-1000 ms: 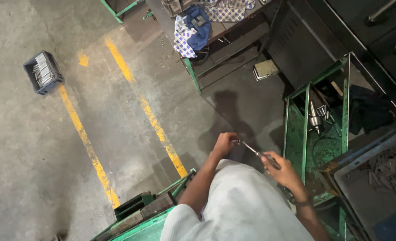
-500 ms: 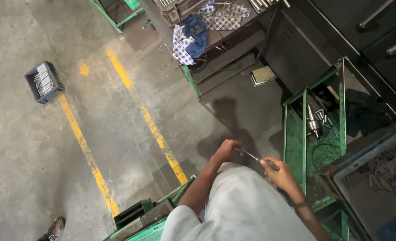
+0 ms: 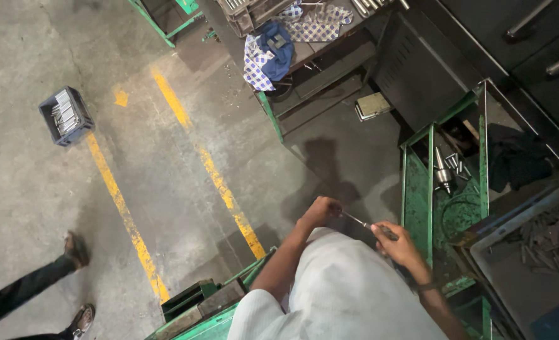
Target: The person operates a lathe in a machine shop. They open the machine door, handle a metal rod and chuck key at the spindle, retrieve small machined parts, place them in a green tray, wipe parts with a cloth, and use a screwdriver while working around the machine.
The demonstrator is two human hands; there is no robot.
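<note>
As seen from above a workshop floor: left hand (image 3: 320, 211) and right hand (image 3: 398, 242) each gripping one end of a thin metal rod (image 3: 357, 221), held level at waist height beside a green metal rack (image 3: 429, 189), probably for inspection.

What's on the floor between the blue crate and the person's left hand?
In the head view, two painted yellow lines cross the bare concrete between the blue crate and the left hand.
</note>
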